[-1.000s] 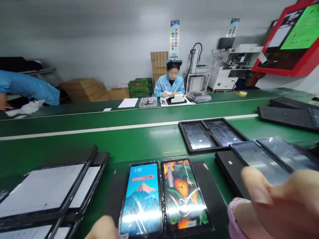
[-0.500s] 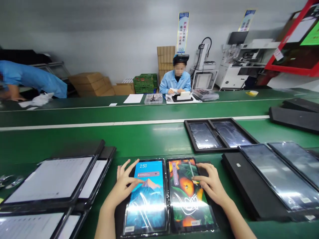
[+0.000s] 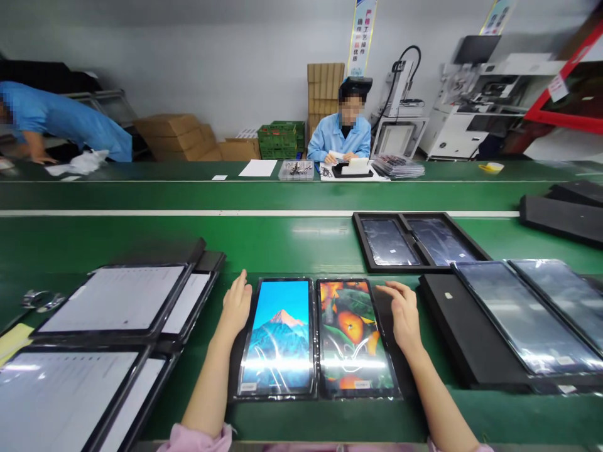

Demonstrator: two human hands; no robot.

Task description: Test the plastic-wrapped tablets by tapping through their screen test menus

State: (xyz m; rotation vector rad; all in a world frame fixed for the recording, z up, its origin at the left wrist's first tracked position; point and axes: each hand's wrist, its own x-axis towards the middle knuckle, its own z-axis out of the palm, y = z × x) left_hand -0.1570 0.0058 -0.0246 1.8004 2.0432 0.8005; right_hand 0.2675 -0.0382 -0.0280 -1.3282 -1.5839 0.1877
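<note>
Two lit tablets lie side by side in front of me. The left tablet (image 3: 277,342) shows a mountain picture on blue, and the right tablet (image 3: 353,326) shows orange fruit among green leaves. Each has a small white label near its bottom edge. Beside the left tablet's outer edge is my left hand (image 3: 237,304), open, its fingers stretched out and holding nothing. My right hand (image 3: 402,311) is at the upper outer edge of the right tablet, index finger extended toward it and the other fingers loosely bent. Whether either hand touches an edge, I cannot tell.
Tablets with white screens (image 3: 117,298) lie at the left, near a yellow paper (image 3: 14,342). At the right, dark tablets (image 3: 527,317) rest on a black tray (image 3: 461,339); another black tray (image 3: 426,269) holds two more. A person in blue (image 3: 346,135) sits across the green bench (image 3: 264,235).
Both hands have drawn outward off the screens to the tablets' outer sides. The clock and notification have gone from the screens. The camera view has shifted slightly.
</note>
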